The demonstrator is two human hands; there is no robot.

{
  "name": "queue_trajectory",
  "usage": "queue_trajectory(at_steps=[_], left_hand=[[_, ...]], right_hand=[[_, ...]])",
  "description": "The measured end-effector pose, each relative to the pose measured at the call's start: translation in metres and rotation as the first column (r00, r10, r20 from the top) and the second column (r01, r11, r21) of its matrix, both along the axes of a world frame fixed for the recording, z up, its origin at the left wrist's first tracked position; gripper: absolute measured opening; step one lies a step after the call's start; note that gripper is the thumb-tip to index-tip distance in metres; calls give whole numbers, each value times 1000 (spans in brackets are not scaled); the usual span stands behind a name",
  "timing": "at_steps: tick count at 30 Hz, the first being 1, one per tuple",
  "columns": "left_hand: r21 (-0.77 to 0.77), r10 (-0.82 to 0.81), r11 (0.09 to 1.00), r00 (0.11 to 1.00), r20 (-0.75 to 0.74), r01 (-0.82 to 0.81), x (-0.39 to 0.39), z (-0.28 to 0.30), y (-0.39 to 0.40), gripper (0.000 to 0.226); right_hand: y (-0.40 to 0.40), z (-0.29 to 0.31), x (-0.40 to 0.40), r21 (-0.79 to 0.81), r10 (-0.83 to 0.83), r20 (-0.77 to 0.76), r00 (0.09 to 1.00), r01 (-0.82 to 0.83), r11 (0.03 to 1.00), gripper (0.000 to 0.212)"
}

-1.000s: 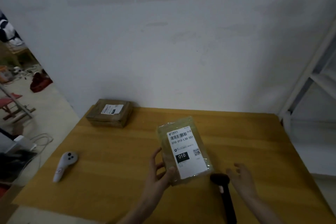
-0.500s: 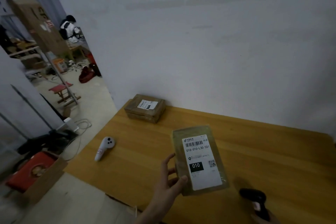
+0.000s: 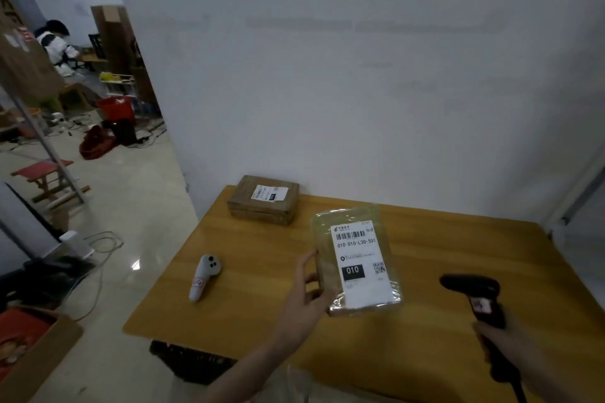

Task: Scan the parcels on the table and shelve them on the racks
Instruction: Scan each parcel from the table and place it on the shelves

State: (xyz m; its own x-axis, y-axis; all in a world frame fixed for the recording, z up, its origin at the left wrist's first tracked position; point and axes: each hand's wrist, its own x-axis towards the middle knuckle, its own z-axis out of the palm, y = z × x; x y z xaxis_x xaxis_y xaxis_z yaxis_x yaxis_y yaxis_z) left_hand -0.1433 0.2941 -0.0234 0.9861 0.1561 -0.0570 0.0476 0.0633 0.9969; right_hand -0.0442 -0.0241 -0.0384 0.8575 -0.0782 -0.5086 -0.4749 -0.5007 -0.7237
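My left hand [image 3: 307, 294] grips the lower left edge of a flat parcel in clear wrap [image 3: 355, 258], held above the wooden table [image 3: 262, 271] with its white label facing me. The label shows a barcode and "010". My right hand [image 3: 504, 347] grips the handle of a black barcode scanner [image 3: 471, 291], raised at the lower right, its head to the right of the parcel and apart from it. A brown cardboard parcel [image 3: 263, 199] with a white label lies at the table's far left corner by the wall.
A white hand controller [image 3: 204, 275] lies on the table's left part. A white rack frame [image 3: 576, 190] shows at the right edge. Left of the table is open floor with cables, a red stool [image 3: 42, 173], boxes and a seated person [image 3: 57, 49] far back.
My right hand has picked the scanner up from the table and raised it. The view has swung left and back, and my left hand still holds the parcel.
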Motion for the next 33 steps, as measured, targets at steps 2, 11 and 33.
queue_trajectory(at_steps=[2, 11, 33], left_hand=[[32, -15, 999, 1000, 3, 15, -12, 2, 17, 67], [96, -51, 994, 995, 81, 43, -67, 9, 62, 64], [255, -221, 951, 962, 162, 175, -68, 5, -117, 66]], right_hand=[[25, 23, -27, -66, 49, 99, 994, -42, 997, 15], [80, 57, -113, 8, 19, 180, 983, -21, 1000, 28], [26, 111, -220, 342, -165, 336, 927, 43, 939, 39]])
